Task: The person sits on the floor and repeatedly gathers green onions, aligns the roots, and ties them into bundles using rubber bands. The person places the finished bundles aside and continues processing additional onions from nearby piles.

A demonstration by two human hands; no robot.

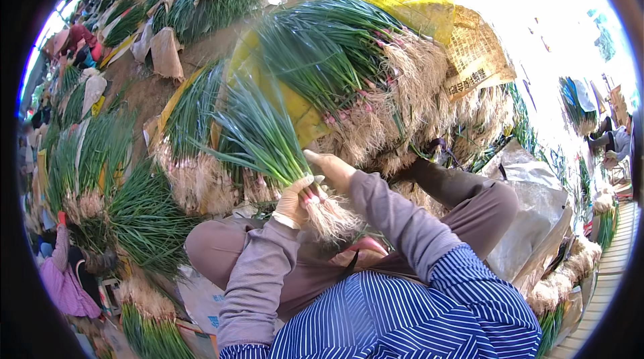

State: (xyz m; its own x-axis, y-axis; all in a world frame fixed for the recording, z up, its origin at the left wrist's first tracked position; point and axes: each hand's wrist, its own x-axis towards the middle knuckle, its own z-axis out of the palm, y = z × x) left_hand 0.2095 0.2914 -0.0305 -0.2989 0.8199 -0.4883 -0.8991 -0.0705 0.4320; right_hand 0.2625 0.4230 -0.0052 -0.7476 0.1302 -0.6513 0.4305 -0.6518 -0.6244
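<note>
My left hand (293,203), in a pale glove, grips a bunch of spring onions (284,157) just above its pinkish bulbs. The leaves fan away from me to the upper left, and long pale roots (332,218) hang over my lap. Close against the right side of the stems is my right hand (333,170), its thumb pointing along the leaves. Its other fingers are mostly hidden, so I cannot tell whether they grip. Beyond both hands lies a large heap of spring onions (322,52), roots towards the right, partly on yellow sheeting (297,107).
Smaller piles of onions (193,112) stand to the left, beside loose greens (146,218). A printed woven sack (475,52) covers roots at upper right. Grey sheeting (528,208) lies by my right knee. Other people sit at far left (70,283) and far right (621,140).
</note>
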